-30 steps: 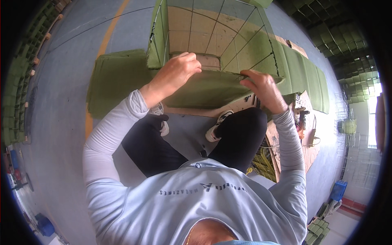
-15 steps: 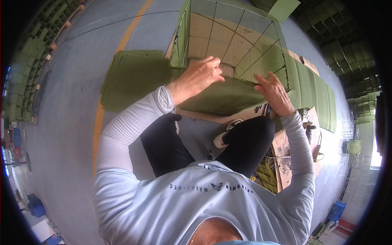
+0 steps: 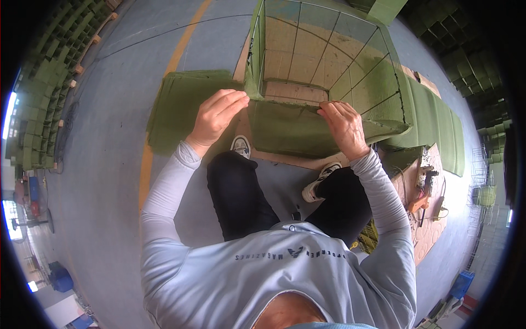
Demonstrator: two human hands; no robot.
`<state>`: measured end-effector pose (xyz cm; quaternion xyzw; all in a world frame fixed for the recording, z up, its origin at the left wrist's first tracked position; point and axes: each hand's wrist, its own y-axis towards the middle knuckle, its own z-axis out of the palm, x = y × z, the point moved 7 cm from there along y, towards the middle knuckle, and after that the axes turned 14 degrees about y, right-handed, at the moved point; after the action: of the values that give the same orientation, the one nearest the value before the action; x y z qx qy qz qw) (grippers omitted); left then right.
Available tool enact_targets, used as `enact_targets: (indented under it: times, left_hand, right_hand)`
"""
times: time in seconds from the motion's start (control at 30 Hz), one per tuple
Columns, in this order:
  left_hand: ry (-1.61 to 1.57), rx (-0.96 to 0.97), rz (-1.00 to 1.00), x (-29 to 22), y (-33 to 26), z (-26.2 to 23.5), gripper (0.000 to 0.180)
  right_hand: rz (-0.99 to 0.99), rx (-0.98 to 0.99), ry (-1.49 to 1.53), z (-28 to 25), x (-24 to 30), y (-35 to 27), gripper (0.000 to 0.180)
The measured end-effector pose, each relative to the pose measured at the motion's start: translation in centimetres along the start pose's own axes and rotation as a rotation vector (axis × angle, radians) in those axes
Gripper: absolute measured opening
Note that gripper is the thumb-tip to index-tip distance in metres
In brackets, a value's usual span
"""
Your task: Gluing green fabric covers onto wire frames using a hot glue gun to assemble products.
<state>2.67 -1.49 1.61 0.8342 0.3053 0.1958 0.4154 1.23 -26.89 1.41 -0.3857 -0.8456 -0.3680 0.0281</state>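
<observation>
In front of me stands a wire-framed box (image 3: 350,82) lined with green fabric, with its wire grid side showing. A green fabric panel (image 3: 290,129) hangs along the near edge, facing me. My left hand (image 3: 219,116) pinches the fabric at the near left corner, fingers pressed together. Along the same edge, right of the middle, my right hand (image 3: 345,129) is closed on the fabric, thumb and fingers at its top border. Fingers partly cover the pinched cloth.
Flat green sheets (image 3: 189,112) lie to the left, and more green fabric (image 3: 438,126) to the right. Beside my right knee a cardboard-topped surface (image 3: 427,233) bears an orange-handled tool (image 3: 419,203). Stacked green boxes (image 3: 41,104) line the far left.
My left hand has moved left to the near left corner, and my right hand has shifted left along the edge. Both now grip the fabric. The view has shifted slightly.
</observation>
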Motion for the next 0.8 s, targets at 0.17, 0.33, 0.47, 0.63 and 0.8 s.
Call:
enact_targets:
  times: [0.17, 0.33, 0.47, 0.63, 0.8]
  left_hand:
    - [-0.088, 0.086, 0.012, 0.6, 1.0, 0.8, 0.023]
    - [-0.199, 0.373, 0.046, 0.7, 3.9, 1.3, 0.016]
    - [-0.153, 0.675, 0.117, 0.0, 4.8, 2.8, 0.012]
    - [-0.064, 0.651, 0.142, -0.7, 4.5, 2.2, 0.015]
    - [-0.037, 0.536, 0.173, -1.0, 4.9, 1.2, 0.018]
  right_hand:
    - [0.112, 0.048, 0.053, 0.0, -0.2, 0.4, 0.018]
    - [0.18, 0.264, 0.012, -0.1, -1.5, 1.2, 0.025]
    - [0.257, 0.388, 0.104, 0.2, -1.9, 1.2, 0.029]
    - [0.053, 0.232, 0.151, -1.6, -0.5, 3.8, 0.022]
    - [-0.296, 0.386, 0.18, 2.0, 1.9, 14.1, 0.032]
